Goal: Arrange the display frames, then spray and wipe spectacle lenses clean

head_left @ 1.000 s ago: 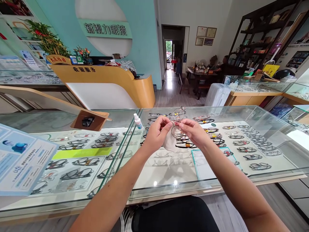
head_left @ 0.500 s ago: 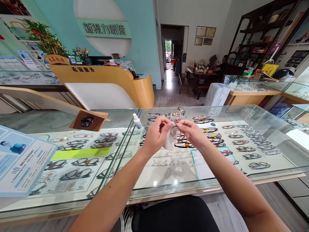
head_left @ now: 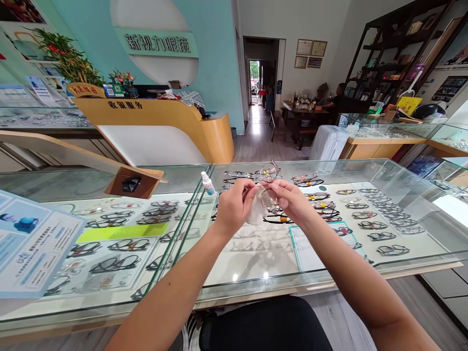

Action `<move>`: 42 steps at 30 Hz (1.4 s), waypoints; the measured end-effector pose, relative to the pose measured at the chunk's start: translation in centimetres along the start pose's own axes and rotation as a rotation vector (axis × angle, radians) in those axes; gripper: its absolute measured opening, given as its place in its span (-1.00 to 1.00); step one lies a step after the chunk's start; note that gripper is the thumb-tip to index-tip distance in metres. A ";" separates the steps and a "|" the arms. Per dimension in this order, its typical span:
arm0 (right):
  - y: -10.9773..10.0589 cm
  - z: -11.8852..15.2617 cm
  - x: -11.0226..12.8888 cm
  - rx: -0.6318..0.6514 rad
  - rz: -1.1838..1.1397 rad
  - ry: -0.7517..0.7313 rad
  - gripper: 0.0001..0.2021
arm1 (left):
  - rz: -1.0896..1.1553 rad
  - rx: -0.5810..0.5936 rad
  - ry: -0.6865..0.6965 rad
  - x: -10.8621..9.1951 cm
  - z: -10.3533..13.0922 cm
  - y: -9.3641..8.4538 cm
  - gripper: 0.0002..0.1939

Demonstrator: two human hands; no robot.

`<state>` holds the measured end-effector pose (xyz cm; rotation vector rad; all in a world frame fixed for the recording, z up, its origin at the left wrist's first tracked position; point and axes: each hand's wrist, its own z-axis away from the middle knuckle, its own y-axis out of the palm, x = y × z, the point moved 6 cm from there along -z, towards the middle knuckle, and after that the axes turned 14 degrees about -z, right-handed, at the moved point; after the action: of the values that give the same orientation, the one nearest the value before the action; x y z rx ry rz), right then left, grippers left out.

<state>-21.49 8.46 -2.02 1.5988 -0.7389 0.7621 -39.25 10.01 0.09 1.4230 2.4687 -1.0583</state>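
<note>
The left hand (head_left: 234, 204) pinches a pale cloth (head_left: 256, 213), the right hand (head_left: 293, 199) the round-rimmed eyeglasses (head_left: 269, 199), on end above the glass worktop (head_left: 252, 270); I fear a sharp tug against that narrow pinch could bend or drop them.

Optical shop, glass display case (head_left: 252, 268) with rows of spectacle frames (head_left: 393, 250), yellow service counter (head_left: 153, 114), lettered wall sign (head_left: 159, 44)

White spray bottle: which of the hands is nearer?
Left. The left hand, pinching the cloth, is just right of the bottle, not touching it; the right hand, at the glasses, is farther right.
</note>
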 end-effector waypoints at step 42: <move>0.0 0.7 0.6 0.118 -0.261 0.057 -0.61 | 0.595 0.069 -0.448 3.2 -1.5 0.9 -0.34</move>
<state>-21.05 7.71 -1.68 1.7317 -0.4393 0.6660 -39.98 13.49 -0.56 1.5758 1.5755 -1.1577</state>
